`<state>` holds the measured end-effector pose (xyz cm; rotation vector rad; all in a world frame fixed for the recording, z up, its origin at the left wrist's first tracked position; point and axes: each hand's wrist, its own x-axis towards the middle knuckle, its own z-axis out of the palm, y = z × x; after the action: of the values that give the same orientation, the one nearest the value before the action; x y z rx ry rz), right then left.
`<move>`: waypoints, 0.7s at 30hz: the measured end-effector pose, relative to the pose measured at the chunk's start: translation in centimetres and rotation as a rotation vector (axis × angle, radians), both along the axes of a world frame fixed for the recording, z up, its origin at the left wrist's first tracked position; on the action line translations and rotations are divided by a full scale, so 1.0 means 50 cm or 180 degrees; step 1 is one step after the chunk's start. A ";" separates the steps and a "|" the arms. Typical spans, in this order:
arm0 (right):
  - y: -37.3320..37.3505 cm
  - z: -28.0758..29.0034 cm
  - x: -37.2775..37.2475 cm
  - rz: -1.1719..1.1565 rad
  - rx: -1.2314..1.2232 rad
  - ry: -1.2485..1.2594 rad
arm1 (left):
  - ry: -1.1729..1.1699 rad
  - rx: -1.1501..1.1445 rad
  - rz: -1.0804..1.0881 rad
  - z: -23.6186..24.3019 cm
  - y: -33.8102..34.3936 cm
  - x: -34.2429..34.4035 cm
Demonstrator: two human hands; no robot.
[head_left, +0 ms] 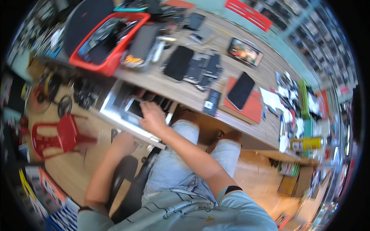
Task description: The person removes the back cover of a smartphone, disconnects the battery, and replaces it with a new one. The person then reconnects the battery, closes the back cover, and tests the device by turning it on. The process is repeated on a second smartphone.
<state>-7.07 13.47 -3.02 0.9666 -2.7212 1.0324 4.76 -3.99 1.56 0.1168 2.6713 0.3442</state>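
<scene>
A shallow drawer stands pulled out under the left part of the wooden desk. My right hand reaches into it, its fingers closed at the right end of a white-edged phone. The fingers cover that end, and the picture is somewhat smeared there. Dark flat items lie deeper in the drawer, partly under the desk edge. Just outside the drawer's front panel is my left hand, low and blurred. Its fingers point toward the panel; whether they touch it is hidden.
On the desk are a red basket of parts, a large black phone, several dark phone parts, another phone on an orange box, and a lit phone. A red chair stands left.
</scene>
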 end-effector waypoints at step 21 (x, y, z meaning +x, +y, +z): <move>0.385 0.160 0.209 -0.0057 -0.1452 -0.1404 | 0.1299 0.1046 0.0680 -0.007 0.035 -0.033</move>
<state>3.37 32.71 5.00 0.6974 -2.5823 1.9466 3.09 -2.26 1.20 -0.0014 3.0102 0.9155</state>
